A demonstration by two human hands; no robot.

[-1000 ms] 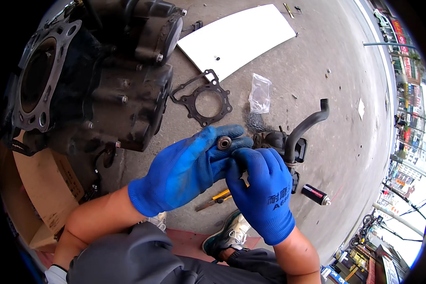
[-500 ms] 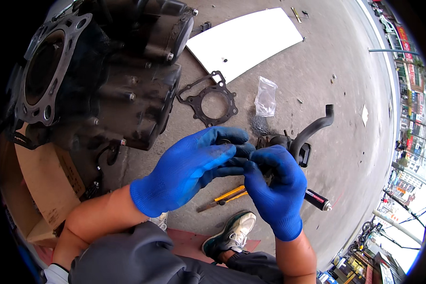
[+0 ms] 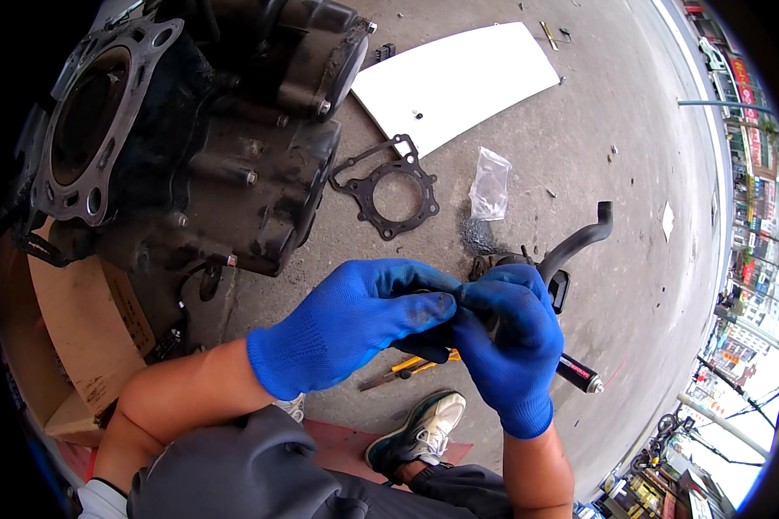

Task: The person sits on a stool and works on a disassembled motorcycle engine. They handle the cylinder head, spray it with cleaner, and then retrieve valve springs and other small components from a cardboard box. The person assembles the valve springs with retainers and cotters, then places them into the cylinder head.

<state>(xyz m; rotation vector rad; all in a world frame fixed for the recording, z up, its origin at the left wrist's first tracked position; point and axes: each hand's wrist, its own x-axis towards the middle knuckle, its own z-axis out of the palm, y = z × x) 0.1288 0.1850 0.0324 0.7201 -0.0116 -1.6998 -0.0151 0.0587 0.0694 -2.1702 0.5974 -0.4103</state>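
Blue work gloves with darkened fingertips cover both of my hands, which meet in the middle of the view. My left hand [image 3: 355, 320] is closed, thumb against curled fingers, with a sliver of something dark and round at the fingertips. Pressed up to it, my right hand [image 3: 511, 346] pinches with thumb and fingers at the same spot. What they hold is mostly covered by the gloves, too small to name. Beyond the hands a flat black metal gasket [image 3: 363, 192] with a large round hole lies on the ground.
A dark engine block [image 3: 225, 164] with its cylinder top exposed fills the upper left, near a cardboard box [image 3: 82, 337]. On the concrete lie a white panel [image 3: 467, 82], a clear plastic bag [image 3: 491, 186], a part with a black hose [image 3: 580, 242], a spray can [image 3: 578, 373] and yellow-handled tools [image 3: 402, 370].
My left hand has lowered slightly and its fingers have closed in, drawing nearer to the right fingertips. The right hand keeps its pinch nearly in place. The view has shifted a little.
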